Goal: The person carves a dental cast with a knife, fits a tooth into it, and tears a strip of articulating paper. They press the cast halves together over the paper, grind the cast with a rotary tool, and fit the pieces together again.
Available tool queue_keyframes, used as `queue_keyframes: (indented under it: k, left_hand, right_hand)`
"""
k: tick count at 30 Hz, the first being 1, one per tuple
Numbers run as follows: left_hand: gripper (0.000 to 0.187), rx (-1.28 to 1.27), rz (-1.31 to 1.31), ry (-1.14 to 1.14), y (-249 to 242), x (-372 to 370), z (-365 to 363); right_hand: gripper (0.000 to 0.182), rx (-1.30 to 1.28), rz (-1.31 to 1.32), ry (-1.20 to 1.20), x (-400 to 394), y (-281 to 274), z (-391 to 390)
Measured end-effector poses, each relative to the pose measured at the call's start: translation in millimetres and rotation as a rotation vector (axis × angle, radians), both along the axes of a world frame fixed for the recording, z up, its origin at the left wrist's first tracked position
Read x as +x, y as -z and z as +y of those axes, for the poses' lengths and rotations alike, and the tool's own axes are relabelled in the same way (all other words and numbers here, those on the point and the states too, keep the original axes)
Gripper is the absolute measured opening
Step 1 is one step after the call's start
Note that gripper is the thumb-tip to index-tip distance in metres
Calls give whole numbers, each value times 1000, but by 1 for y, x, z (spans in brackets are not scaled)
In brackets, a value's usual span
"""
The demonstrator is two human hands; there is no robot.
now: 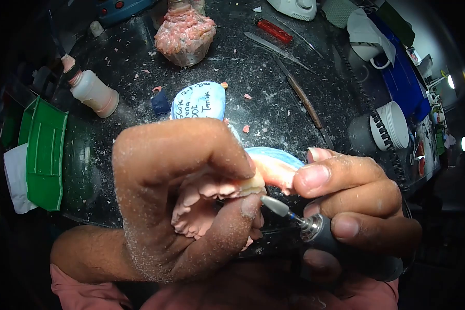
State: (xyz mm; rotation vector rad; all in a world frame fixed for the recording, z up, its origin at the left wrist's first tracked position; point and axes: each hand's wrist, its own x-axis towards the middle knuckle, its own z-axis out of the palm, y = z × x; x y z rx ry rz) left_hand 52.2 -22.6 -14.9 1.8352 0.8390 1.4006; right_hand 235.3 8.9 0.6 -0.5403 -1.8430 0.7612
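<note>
My left hand point(165, 196) is closed around a pink dental piece point(196, 209), its index finger and thumb pinching near a pale tooth-coloured part point(252, 183). Dust covers the fingers. In my right hand point(361, 206) is a dark rotary handpiece point(336, 248); its pointed whitish bur point(275, 205) sits just below and right of the left fingertips. The right index finger also touches the pink edge of the piece. Behind the hands shows a blue-and-white surface point(274, 154). A plaster model with handwriting point(201, 101) lies just beyond the left hand.
Around the dark table point(232, 72) are a white bottle point(94, 93), a green tray point(46, 155), a pink-crusted container point(185, 39), a red-handled tool point(274, 31), a wooden-handled tool point(305, 101), a white tub point(390, 126) and a coiled cord point(367, 98). Pink scraps are scattered about.
</note>
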Motion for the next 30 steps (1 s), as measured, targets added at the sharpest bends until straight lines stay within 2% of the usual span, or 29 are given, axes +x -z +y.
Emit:
queue_keyframes:
  k: [8,14,16,19,25,30]
  left_hand:
    - [34,34,17,-13,3,0,1]
    - [33,64,37,-28,2,-2,2]
    - [33,62,136,-62,-1,-4,1]
    - [33,60,130,-58,-1,-4,1]
    - [33,52,109,-50,-2,-3,1]
    - [33,44,92,-43,-2,-3,1]
  right_hand:
    - [27,5,44,-2,-5,4,0]
    - [28,32,-24,-23,-1,0,4]
    - [28,54,-84,-51,3,-2,6]
    - [28,61,47,-101,5,7,11]
    - [27,66,-44,-74,2,0,9]
    - [28,85,-15,-80,3,2,12]
